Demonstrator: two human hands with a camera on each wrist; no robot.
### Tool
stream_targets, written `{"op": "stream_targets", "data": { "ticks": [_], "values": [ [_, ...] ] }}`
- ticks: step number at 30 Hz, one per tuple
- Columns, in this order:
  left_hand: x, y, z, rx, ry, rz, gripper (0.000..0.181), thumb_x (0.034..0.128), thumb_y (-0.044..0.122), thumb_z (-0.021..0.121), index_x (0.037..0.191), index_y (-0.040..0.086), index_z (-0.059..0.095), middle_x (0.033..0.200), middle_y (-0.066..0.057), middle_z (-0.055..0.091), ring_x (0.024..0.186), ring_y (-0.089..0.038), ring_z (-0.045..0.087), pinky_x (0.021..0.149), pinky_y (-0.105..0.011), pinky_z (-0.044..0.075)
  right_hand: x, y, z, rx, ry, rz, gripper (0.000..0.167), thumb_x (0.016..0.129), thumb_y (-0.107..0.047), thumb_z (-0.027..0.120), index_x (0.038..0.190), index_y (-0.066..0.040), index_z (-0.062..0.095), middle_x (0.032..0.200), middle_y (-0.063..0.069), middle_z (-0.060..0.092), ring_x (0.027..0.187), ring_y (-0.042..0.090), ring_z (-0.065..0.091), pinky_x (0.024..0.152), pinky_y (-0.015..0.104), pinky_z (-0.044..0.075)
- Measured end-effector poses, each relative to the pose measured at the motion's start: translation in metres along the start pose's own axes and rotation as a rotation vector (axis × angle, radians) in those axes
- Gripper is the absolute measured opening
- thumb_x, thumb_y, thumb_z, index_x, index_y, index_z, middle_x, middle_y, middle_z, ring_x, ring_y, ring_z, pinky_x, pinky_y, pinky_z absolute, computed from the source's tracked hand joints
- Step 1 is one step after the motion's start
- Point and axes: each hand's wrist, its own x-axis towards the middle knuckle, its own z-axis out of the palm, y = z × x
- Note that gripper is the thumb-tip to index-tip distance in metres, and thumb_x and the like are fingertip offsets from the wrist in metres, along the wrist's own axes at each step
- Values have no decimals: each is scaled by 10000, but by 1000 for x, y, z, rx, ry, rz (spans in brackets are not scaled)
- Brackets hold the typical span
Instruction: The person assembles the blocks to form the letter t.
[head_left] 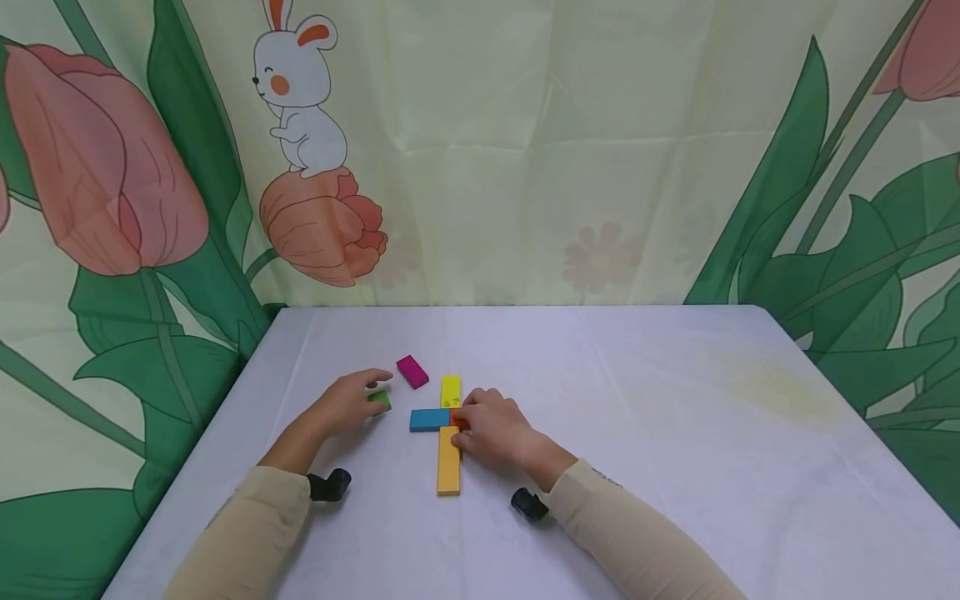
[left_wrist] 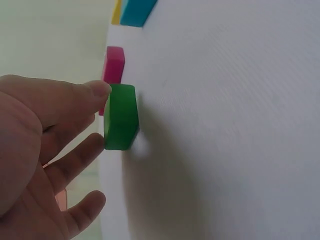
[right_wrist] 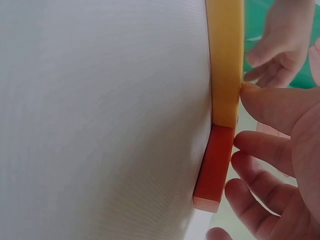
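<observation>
My left hand (head_left: 348,402) is at a green block (head_left: 382,399) left of the other blocks. In the left wrist view its thumb touches the green block (left_wrist: 120,117), and the other fingers are spread apart. My right hand (head_left: 495,427) rests its fingertips on an orange-red block (right_wrist: 212,170), with the thumb on a long orange-yellow block (right_wrist: 227,65). In the head view the hand mostly hides the orange-red block (head_left: 454,418). A blue block (head_left: 429,420) adjoins it on the left, a yellow block (head_left: 451,390) stands above, and the long block (head_left: 448,467) runs below.
A magenta block (head_left: 412,372) lies at an angle behind the green one. The white-covered table (head_left: 675,467) extends to the right and ends at a curtain (head_left: 525,208) printed with tulips and a rabbit. Small black cameras (head_left: 330,485) sit at the wrists.
</observation>
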Motion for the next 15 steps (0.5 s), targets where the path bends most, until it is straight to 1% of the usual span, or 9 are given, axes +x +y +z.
{"op": "stream_targets", "data": {
  "ticks": [3, 9, 13, 15],
  "values": [
    [-3, -2, 0, -11, -1, -20, 525, 933, 79, 682, 1435, 71, 527, 1360, -207, 561, 1274, -395, 492, 992, -511, 472, 0, 0, 0, 5, 1, 0, 416, 942, -371, 696, 1294, -149, 691, 1235, 33, 569, 1119, 216, 480, 868, 351, 463],
    [-6, -4, 2, -11, 0, -7, 479, 925, 52, 694, 1384, 41, 560, 1266, -153, 609, 1144, -333, 561, 931, -444, 521, 0, 1, 0, 3, 6, -5, 421, 941, -373, 698, 1293, -143, 692, 1231, 36, 573, 1115, 219, 484, 871, 355, 464],
    [-7, -5, 3, -5, 2, -24, 469, 916, 110, 732, 1356, 47, 584, 1229, -131, 619, 1090, -305, 570, 886, -411, 542, 0, 1, 1, 3, 11, -11, 421, 941, -370, 699, 1292, -139, 693, 1224, 36, 575, 1105, 218, 487, 865, 354, 464],
    [-8, -7, 4, -3, 4, -26, 479, 907, 132, 747, 1350, 44, 588, 1239, -139, 619, 1104, -314, 570, 889, -415, 541, 0, 1, 0, 5, 11, -13, 420, 942, -369, 698, 1292, -138, 693, 1224, 37, 575, 1105, 218, 486, 864, 355, 462]
  ]
}}
